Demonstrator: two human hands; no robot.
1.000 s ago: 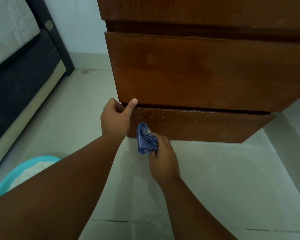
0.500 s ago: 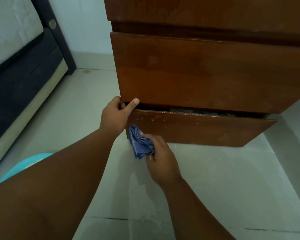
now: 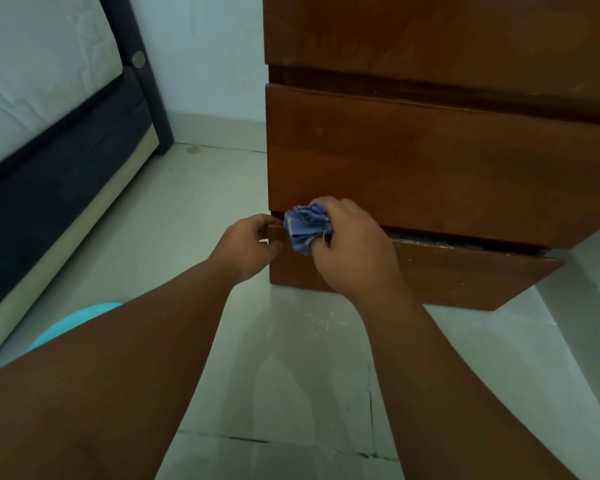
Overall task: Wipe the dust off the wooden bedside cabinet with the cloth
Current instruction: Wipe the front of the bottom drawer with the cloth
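Observation:
The wooden bedside cabinet [image 3: 430, 168] fills the upper right, standing on the tiled floor. Its bottom drawer [image 3: 447, 275] is pulled out a little, leaving a dark gap along its top edge. My left hand [image 3: 248, 244] grips the drawer's left top corner, thumb on the front. My right hand [image 3: 350, 244] holds a bunched blue cloth [image 3: 307, 226] and presses it on the drawer's top edge near the left end, just beside my left hand.
A bed with a white mattress [image 3: 39, 84] and dark frame [image 3: 59, 174] runs along the left. A turquoise basin [image 3: 77, 323] shows partly behind my left forearm. Pale floor tiles [image 3: 291, 375] spread in front of the cabinet, dusted with white specks.
My right hand has lifted the cloth from the drawer's front up onto its top edge. My left hand has shifted from under the middle drawer to the bottom drawer's corner. The view moved left.

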